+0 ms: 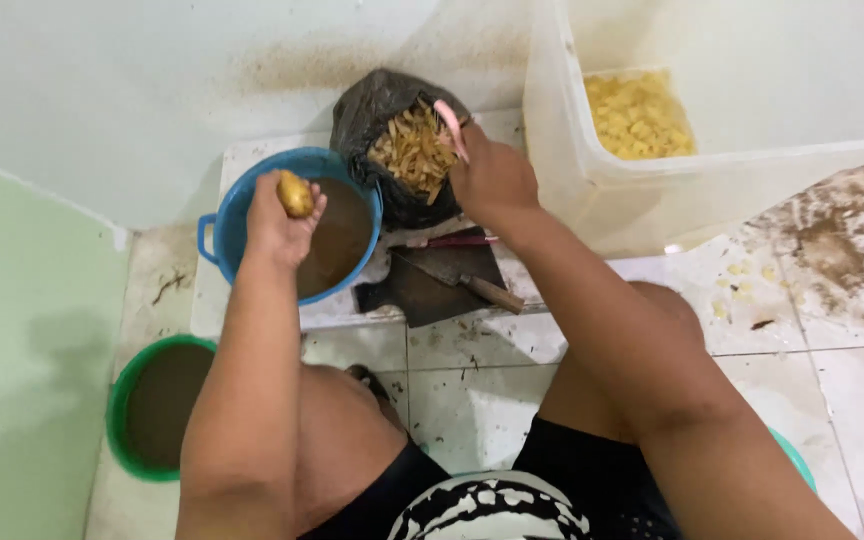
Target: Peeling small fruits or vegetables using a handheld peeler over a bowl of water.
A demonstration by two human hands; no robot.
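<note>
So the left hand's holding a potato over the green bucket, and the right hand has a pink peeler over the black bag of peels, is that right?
Not quite. In the head view the left hand holds the potato over the blue bucket, not the green one. The right hand does hold the pink peeler over the black bag.

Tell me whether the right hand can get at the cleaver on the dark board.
Probably yes: the cleaver lies uncovered just below the right hand, but that hand already holds a pink peeler.
</note>
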